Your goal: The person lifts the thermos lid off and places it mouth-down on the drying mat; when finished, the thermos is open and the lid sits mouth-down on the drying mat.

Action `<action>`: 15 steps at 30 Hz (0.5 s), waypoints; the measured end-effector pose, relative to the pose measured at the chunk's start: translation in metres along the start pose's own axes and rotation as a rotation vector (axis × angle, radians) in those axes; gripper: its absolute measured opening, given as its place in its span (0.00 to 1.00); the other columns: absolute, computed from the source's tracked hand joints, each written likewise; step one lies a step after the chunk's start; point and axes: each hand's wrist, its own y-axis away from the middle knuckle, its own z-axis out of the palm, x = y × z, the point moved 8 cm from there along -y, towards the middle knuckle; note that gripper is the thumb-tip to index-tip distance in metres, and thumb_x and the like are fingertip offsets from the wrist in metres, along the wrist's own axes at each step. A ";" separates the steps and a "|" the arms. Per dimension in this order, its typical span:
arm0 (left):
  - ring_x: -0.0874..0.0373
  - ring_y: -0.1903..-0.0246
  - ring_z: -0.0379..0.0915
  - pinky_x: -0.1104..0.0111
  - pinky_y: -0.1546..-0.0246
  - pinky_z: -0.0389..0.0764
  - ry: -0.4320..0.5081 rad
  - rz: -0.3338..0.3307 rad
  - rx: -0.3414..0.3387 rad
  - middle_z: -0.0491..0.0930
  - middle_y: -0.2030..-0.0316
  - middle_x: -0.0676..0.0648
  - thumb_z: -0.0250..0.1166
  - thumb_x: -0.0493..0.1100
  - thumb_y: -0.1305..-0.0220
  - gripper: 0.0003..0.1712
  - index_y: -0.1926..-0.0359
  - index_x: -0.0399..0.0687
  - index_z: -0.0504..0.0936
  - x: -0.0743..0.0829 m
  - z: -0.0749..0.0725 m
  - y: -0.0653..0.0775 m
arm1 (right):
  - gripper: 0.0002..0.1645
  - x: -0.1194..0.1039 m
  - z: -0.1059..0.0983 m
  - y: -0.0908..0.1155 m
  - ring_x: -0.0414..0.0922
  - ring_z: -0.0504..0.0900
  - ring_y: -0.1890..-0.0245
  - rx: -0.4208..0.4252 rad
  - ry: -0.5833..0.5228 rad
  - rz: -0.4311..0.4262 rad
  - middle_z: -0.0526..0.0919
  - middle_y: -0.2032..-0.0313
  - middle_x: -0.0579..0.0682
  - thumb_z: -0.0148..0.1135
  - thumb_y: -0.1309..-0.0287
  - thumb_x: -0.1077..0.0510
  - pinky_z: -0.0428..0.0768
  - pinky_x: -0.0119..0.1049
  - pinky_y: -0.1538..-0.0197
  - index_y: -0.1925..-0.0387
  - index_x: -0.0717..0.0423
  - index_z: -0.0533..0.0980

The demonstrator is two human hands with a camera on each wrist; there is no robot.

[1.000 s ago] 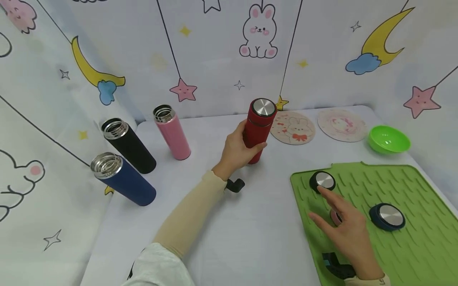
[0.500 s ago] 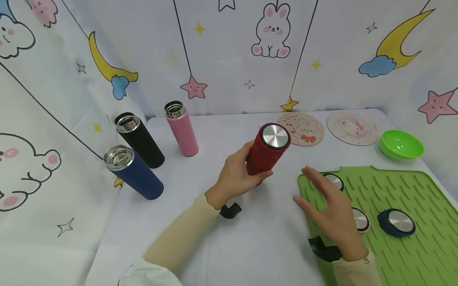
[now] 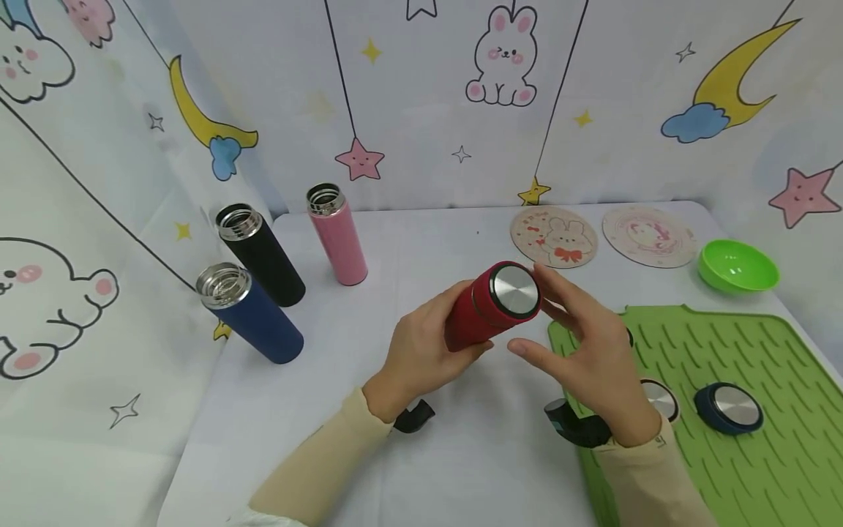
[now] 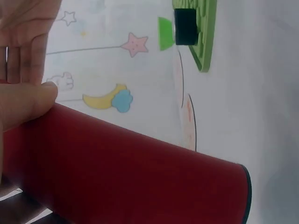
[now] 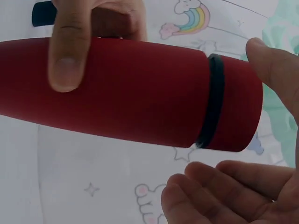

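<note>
A red thermos bottle (image 3: 484, 311) with a silver-topped lid (image 3: 516, 290) is held up over the table, tilted with its lid toward the right and the camera. My left hand (image 3: 424, 340) grips its body, thumb along the near side, as the right wrist view also shows. My right hand (image 3: 589, 344) is spread around the lid end, fingers behind it and thumb below, close to the lid. In the right wrist view a dark ring (image 5: 213, 100) parts the lid from the body, and the right fingers (image 5: 224, 189) are extended beside it.
Lidless blue (image 3: 253, 315), black (image 3: 263, 256) and pink (image 3: 339, 238) bottles stand at the left. On the right, a green mat (image 3: 777, 351) bears a blue lid (image 3: 729, 408) and a pink lid (image 3: 661, 399). Behind are a green bowl (image 3: 739, 265) and two round coasters (image 3: 553, 236).
My left hand has brought the red thermos nearer and tipped its lid toward the right. My right hand has moved left from over the mat to the lid.
</note>
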 end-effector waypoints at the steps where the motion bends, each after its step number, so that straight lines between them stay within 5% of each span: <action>1: 0.59 0.47 0.84 0.65 0.45 0.87 -0.028 0.003 0.010 0.85 0.43 0.51 0.82 0.50 0.47 0.46 0.30 0.52 0.71 0.000 -0.002 0.002 | 0.63 -0.002 0.000 -0.002 0.27 0.77 0.36 0.001 -0.009 -0.003 0.79 0.32 0.58 0.84 0.67 0.74 0.78 0.21 0.39 0.25 0.53 0.68; 11: 0.55 0.49 0.87 0.62 0.50 0.89 -0.265 0.035 0.067 0.86 0.44 0.48 0.81 0.54 0.48 0.46 0.30 0.49 0.72 0.001 -0.010 0.014 | 0.54 -0.009 0.008 -0.012 0.26 0.81 0.43 0.039 -0.020 0.080 0.85 0.39 0.56 0.85 0.62 0.69 0.80 0.19 0.46 0.29 0.50 0.74; 15: 0.54 0.49 0.87 0.61 0.52 0.90 -0.350 0.057 0.090 0.86 0.44 0.48 0.81 0.55 0.48 0.46 0.31 0.49 0.73 0.004 -0.012 0.018 | 0.49 -0.010 0.011 -0.014 0.34 0.84 0.43 0.046 -0.008 0.107 0.86 0.41 0.55 0.86 0.60 0.66 0.80 0.19 0.46 0.32 0.53 0.77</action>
